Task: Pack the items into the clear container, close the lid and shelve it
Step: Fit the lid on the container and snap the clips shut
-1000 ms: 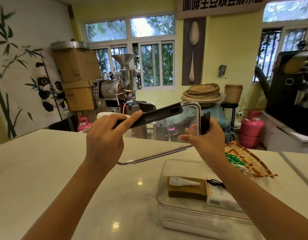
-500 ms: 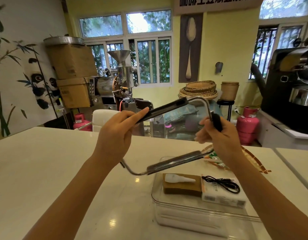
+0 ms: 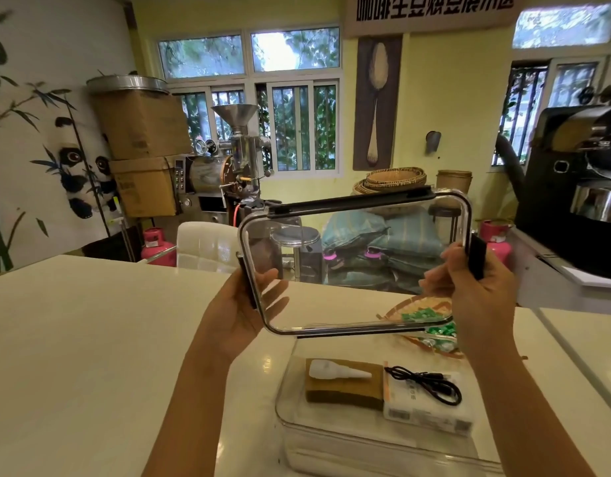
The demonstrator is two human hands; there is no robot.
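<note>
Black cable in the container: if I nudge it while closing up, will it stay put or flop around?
Likely floppy: the black cable lies in loose loops. Probably light, so a nudge may slide it off the white box it rests on. It seems to sit below the container rim, so unlikely to snag.

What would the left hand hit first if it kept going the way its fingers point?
The left hand already grips the clear lid; its fingers point up and right behind the pane. Past that, nothing close; depth unclear.

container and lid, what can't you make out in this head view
- Print on the white box in the container: too small.
- Container's near right corner: hidden by the right forearm.
- Lid clips' state: the left hand and right hand cover the side ones.
- Shelf: not in view.
</note>
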